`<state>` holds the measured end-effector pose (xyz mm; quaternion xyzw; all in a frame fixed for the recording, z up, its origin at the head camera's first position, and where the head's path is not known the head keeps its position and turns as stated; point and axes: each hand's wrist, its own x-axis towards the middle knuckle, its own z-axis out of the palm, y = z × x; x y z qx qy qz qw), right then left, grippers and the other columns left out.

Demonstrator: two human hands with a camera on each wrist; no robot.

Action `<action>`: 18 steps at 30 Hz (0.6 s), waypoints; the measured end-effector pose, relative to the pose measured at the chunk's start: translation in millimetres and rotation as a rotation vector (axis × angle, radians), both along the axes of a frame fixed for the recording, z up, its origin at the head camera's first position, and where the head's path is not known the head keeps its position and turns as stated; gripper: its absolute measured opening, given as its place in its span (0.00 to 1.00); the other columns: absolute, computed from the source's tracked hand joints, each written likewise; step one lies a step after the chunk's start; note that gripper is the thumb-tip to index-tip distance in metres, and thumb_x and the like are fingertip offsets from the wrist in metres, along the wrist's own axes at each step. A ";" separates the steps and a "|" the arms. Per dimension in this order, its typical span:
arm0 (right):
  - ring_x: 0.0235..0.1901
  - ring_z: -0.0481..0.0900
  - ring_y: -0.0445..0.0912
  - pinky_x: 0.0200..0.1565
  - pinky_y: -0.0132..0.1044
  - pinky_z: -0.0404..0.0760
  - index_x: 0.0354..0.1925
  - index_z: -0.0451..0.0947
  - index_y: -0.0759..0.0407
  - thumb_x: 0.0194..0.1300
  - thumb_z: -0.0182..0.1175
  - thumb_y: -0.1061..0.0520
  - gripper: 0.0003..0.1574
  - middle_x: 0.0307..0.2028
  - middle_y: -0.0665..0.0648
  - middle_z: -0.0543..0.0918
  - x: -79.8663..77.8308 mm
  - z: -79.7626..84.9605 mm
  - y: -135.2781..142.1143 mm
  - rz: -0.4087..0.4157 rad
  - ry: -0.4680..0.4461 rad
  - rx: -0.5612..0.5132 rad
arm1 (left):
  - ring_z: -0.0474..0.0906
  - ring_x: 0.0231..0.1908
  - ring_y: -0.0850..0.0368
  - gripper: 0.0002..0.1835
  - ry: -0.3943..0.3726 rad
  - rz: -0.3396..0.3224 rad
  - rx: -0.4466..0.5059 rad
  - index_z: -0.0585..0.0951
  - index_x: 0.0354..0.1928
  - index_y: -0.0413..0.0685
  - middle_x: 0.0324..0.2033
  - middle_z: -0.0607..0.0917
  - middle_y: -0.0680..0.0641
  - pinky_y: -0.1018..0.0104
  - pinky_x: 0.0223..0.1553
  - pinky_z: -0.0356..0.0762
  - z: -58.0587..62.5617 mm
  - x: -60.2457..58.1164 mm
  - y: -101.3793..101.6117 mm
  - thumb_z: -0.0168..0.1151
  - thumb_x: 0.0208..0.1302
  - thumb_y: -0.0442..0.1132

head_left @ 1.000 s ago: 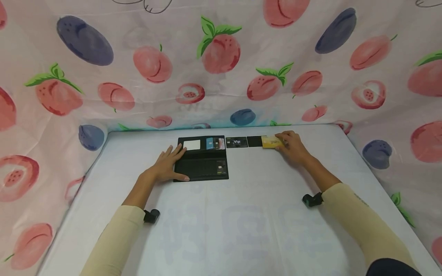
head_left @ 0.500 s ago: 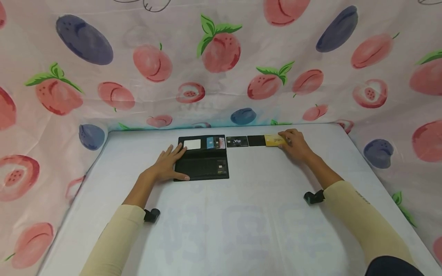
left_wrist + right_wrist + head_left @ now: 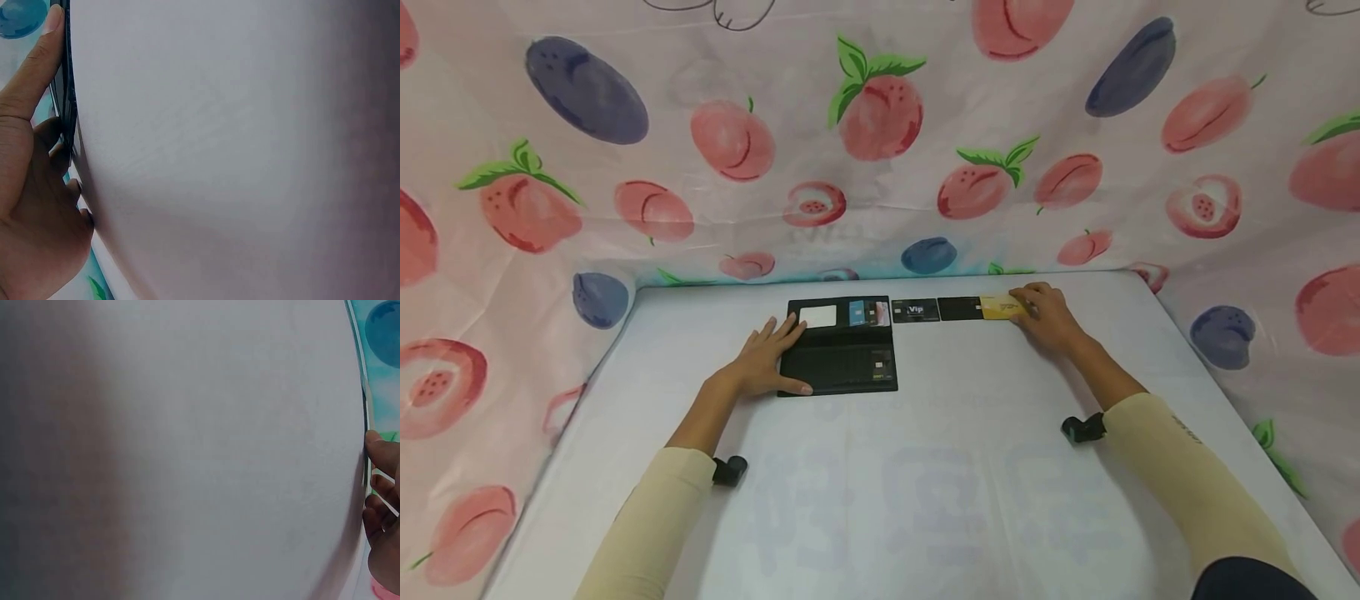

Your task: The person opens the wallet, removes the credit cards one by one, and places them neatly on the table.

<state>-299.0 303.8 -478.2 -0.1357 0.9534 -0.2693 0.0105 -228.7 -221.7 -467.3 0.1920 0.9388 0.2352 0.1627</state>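
Observation:
A black wallet [image 3: 835, 379] lies unfolded on the white table, with a white panel and several cards in its upper half and one dark card in its lower half. My left hand [image 3: 762, 360] rests on its left edge, fingers spread, thumb at the lower corner; the left wrist view shows this hand [image 3: 37, 181] from the side. To the wallet's right lie a black "Vip" card [image 3: 915, 310] and a plain black card [image 3: 959, 308] in a row. At the row's end my right hand [image 3: 1043, 317] pinches a yellow card [image 3: 1000, 307] by its right end, partly covering it.
The white tabletop [image 3: 917, 475] stretches in front of the wallet and cards. Behind it hangs a fruit-patterned curtain [image 3: 737, 217], close to the far table edge. A small black wrist camera [image 3: 1082, 429] sits at the right cuff and another camera [image 3: 730, 471] at the left.
My right hand has slid the yellow card a little to the right, showing more of the plain black card beside it. The left hand and wallet have stayed put.

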 end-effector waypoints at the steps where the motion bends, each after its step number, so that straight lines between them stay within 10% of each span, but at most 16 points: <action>1: 0.68 0.60 0.71 0.67 0.65 0.64 0.72 0.71 0.69 0.78 0.61 0.61 0.29 0.70 0.76 0.65 0.2 0.3 0.0 -0.005 -0.005 0.000 | 0.29 0.81 0.32 0.65 0.000 -0.001 0.001 0.50 0.85 0.45 0.84 0.41 0.39 0.36 0.77 0.28 0.3 0.1 0.0 0.80 0.56 0.60; 18: 0.65 0.61 0.71 0.62 0.65 0.66 0.70 0.72 0.71 0.76 0.63 0.63 0.29 0.70 0.77 0.64 -0.7 2.7 3.4 -0.003 -0.009 -0.026 | 0.30 0.81 0.32 0.65 0.007 0.004 0.003 0.50 0.85 0.45 0.84 0.42 0.39 0.35 0.77 0.28 -1.1 1.1 0.1 0.80 0.56 0.61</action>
